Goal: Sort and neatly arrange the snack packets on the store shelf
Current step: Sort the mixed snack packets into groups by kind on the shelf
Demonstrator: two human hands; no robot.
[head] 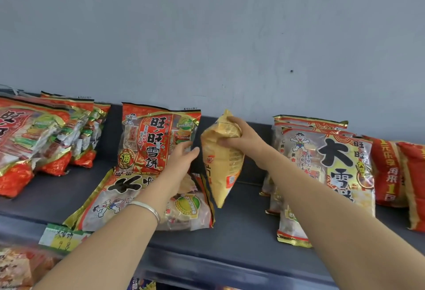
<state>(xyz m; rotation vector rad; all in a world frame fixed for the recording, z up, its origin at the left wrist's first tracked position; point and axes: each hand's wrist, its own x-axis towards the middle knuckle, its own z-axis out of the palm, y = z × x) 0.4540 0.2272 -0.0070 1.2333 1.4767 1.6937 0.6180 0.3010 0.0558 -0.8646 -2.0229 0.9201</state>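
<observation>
Even, soft daylight, moderately bright; shadows faint. Mild glare on glossy packets (326, 165). Wide-angle bending curves the shelf (230, 239); edges and bottom corners blur.

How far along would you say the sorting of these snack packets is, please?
Partly done. The red packets at left and the stack at right already lean in rows. The right hand grips a yellow packet above the shelf; the open left hand reaches toward the upright red packet. Still left: placing the yellow one and the packet lying flat in front.
</observation>
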